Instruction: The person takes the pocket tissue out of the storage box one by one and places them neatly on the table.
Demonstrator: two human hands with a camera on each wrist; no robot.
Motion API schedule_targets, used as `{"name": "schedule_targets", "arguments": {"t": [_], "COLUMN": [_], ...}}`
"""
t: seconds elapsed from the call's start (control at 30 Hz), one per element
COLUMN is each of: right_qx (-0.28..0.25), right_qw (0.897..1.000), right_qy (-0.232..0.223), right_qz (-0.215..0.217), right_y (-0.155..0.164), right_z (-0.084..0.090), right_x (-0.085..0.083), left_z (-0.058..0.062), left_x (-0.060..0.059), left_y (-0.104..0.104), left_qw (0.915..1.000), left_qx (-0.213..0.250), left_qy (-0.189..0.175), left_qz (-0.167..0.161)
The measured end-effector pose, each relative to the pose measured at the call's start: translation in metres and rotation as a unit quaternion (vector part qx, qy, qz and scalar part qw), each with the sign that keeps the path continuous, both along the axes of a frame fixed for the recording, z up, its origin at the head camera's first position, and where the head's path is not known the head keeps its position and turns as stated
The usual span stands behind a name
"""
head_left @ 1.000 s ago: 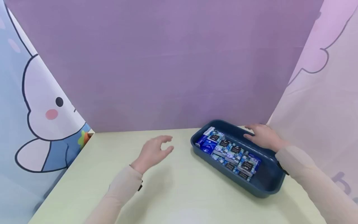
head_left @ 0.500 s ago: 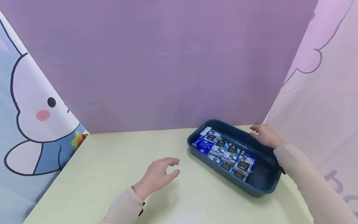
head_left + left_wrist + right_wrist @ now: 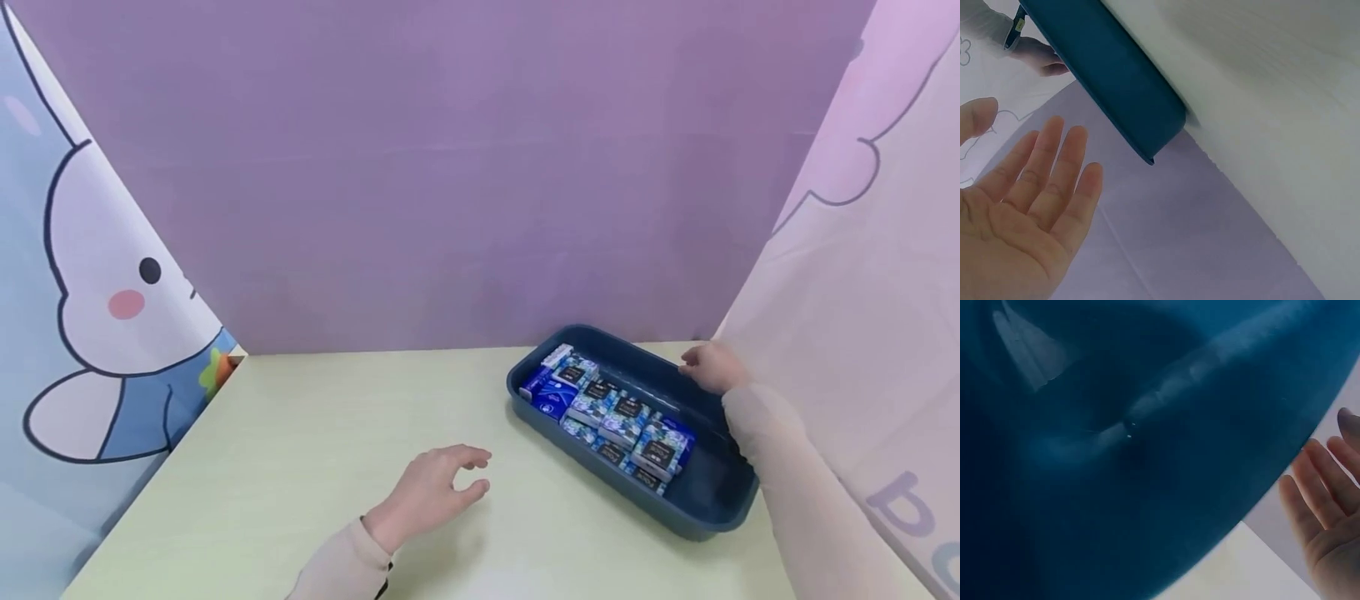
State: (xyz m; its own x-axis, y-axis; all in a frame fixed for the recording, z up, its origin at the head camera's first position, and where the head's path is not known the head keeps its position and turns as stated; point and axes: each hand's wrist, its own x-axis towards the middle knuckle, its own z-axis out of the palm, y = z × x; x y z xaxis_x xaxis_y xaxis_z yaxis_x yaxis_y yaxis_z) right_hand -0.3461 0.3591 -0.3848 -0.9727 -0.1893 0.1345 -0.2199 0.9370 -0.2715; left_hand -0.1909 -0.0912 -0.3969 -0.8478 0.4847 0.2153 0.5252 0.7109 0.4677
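A dark blue plastic tray (image 3: 712, 492) stands at an angle on the right of the table. In its left and middle part lie several small blue flower-printed packs (image 3: 626, 421) with black labels, beside a plainer blue pack (image 3: 553, 398). My right hand (image 3: 716, 367) is at the tray's far right rim; in the right wrist view its straight fingers (image 3: 1310, 484) reach up to the rim from outside. My left hand (image 3: 431, 492) hovers over the table left of the tray, thumb and fingers apart, holding nothing. In the left wrist view its palm faces the tray's outer wall (image 3: 1110, 69).
A purple panel (image 3: 480, 175) rises behind the pale table (image 3: 337, 417). Printed cloth with a cartoon figure (image 3: 112, 275) hangs on the left, and a pale printed cloth (image 3: 870, 333) closes the right side near my right arm.
My left hand has moved down and slightly right, towards the front of the table. My right hand has shifted a little outward along the tray's far rim. The packs lie as before.
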Motion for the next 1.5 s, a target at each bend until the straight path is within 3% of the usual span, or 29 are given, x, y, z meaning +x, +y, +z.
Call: {"name": "schedule_targets", "arguments": {"t": [0.2,0.63,0.87,1.07,1.3,1.5], "right_qx": [0.02,0.044,0.072,0.075,0.071,0.073], "right_qw": [1.0,0.999,0.997,0.996,0.996,0.996], "right_qy": [-0.012,-0.027,-0.025,-0.024,-0.029,-0.021], "right_qz": [0.014,-0.015,-0.014,-0.032,-0.042,-0.042], "right_y": [0.005,0.004,0.002,0.0,0.001,-0.003], "right_z": [-0.01,-0.008,-0.005,-0.007,-0.007,-0.005], "right_x": [-0.001,0.0,-0.002,-0.004,-0.002,0.001], "left_z": [-0.002,-0.004,0.007,0.026,0.045,0.052], "left_x": [-0.001,-0.01,-0.022,-0.042,-0.074,-0.109], "left_y": [0.004,0.016,0.025,0.039,0.062,0.076], "left_qw": [1.0,0.9999,0.9997,0.9994,0.9968,0.9825], "left_qx": [-0.004,-0.006,-0.005,-0.011,-0.064,-0.15], "left_qy": [-0.005,-0.008,-0.015,0.004,0.0,0.053], "left_qz": [-0.008,-0.013,-0.018,-0.033,-0.048,-0.097]}}
